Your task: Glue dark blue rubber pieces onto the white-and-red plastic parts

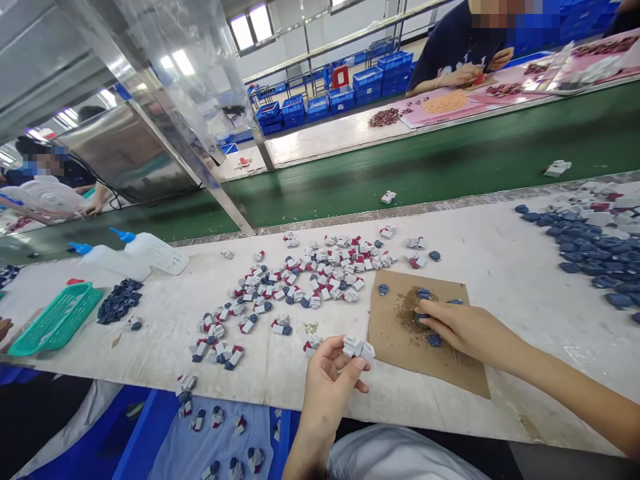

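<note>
My left hand (333, 373) pinches a small white plastic part (358, 348) above the table's near edge. To its right, my right hand (457, 327) reaches over a brown cardboard sheet (425, 367), its fingertips closed on a dark blue piece (423, 318). Other blue pieces (433, 340) lie on the cardboard around a dark wet stain. Beyond my left hand spreads a pile of white parts with red and blue pieces (325, 273) on the white table.
Blue pieces (585, 247) are heaped at the right. A green basket (57, 320) and white bottles (155, 252) stand left. Behind runs a green conveyor (320, 193); a person's hands (467, 75) work across it. A blue bin (135, 433) holds parts below.
</note>
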The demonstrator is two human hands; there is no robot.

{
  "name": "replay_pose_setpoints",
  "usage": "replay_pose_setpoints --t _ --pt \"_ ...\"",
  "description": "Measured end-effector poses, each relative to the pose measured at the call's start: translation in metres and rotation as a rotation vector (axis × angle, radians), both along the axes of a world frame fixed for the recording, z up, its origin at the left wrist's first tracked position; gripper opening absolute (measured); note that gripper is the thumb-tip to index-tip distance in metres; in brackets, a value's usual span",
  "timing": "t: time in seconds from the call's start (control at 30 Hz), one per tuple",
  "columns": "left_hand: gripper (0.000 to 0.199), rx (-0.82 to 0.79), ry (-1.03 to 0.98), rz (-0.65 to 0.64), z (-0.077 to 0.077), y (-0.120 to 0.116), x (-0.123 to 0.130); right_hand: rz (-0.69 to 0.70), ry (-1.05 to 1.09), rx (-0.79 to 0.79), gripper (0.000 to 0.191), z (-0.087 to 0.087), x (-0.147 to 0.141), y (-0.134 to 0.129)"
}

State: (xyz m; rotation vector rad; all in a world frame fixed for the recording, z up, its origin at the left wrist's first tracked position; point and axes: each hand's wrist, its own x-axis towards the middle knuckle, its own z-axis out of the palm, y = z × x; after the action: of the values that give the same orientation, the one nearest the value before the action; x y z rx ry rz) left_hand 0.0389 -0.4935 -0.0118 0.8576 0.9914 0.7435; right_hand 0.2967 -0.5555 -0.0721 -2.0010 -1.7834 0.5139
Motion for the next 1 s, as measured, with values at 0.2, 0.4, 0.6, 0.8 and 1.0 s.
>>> replay_pose_setpoints --t 0.2,0.4,0.6,0.8,1.0 --pt "0.029 0.003 -0.072 -0.08 0.005 -0.002 -0.004 -0.02 0.402 0.007 0.028 0.047 -0.043 -0.017" --pt "0.026 0.092 -0.024 -0.218 0.011 -0.008 -0.01 0.028 0.859 -0.142 0.032 0.097 -0.084 -0.024" --pt "0.024 0.132 -0.001 -0.234 0.021 -0.01 -0.012 0.109 0.745 -0.184 0.03 0.098 -0.08 -0.022" --pt "0.021 0.281 0.056 -0.26 0.019 -0.012 -0.015 0.24 0.624 -0.238 0.026 0.116 -0.079 -0.017" --pt "0.022 0.394 0.113 -0.358 0.016 -0.013 -0.023 0.287 0.587 -0.288 0.028 0.117 -0.082 -0.015"
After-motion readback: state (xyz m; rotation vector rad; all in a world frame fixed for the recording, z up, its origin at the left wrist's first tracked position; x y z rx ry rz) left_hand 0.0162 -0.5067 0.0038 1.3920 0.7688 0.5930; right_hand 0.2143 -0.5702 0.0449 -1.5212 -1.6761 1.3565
